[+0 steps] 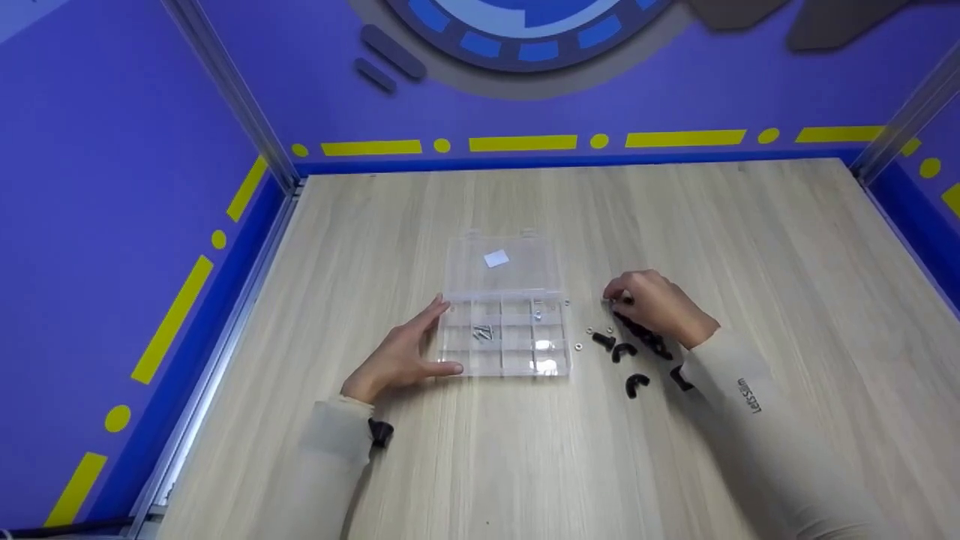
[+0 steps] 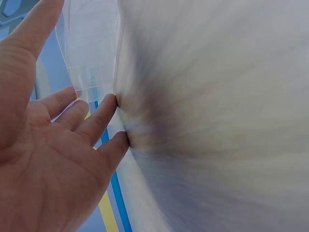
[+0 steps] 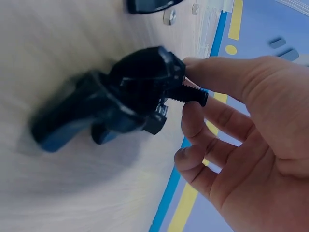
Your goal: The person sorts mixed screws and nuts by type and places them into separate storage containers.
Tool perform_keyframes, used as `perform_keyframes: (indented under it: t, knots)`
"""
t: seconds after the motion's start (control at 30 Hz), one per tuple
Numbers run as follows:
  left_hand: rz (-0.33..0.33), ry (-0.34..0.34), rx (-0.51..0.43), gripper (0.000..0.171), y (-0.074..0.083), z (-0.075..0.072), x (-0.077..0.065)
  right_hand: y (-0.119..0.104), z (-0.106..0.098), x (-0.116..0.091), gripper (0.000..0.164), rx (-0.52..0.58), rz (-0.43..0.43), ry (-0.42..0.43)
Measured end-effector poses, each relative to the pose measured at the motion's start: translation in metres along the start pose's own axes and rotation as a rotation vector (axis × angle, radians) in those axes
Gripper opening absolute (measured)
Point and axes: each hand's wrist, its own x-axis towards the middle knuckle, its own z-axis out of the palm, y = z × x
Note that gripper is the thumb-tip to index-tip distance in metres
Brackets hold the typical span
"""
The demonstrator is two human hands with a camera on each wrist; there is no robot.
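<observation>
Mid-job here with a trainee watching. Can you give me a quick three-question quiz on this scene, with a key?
1. Which hand is at the clear divided box?
2. True or false: the box's lid is closed.
3. Seen from the head camera, the C-shaped black pieces lie: A) left of the box; B) right of the box; C) inside the box.

Key:
1. The left hand.
2. False; it is folded open.
3. B.

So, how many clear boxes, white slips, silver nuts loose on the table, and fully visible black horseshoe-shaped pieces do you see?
Clear box: 1
White slip: 1
Loose silver nuts: 4
Black horseshoe pieces: 2
Total: 8
Left out: black bits bunched by the right hand, too overlapped to count.
</observation>
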Motion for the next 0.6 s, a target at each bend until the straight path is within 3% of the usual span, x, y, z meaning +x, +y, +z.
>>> perform_keyframes:
  t: [0.3, 0.6]
  knots:
    - [0.016, -0.004, -0.001, 0.111, -0.003, -0.001, 0.002, -0.010, 0.000, 0.005, 0.010, -0.058, 0.105, -0.041]
    - [-0.009, -0.008, 0.006, 0.110, -0.002, 0.000, 0.001, -0.013, 0.001, 0.008, 0.012, -0.067, 0.132, -0.048]
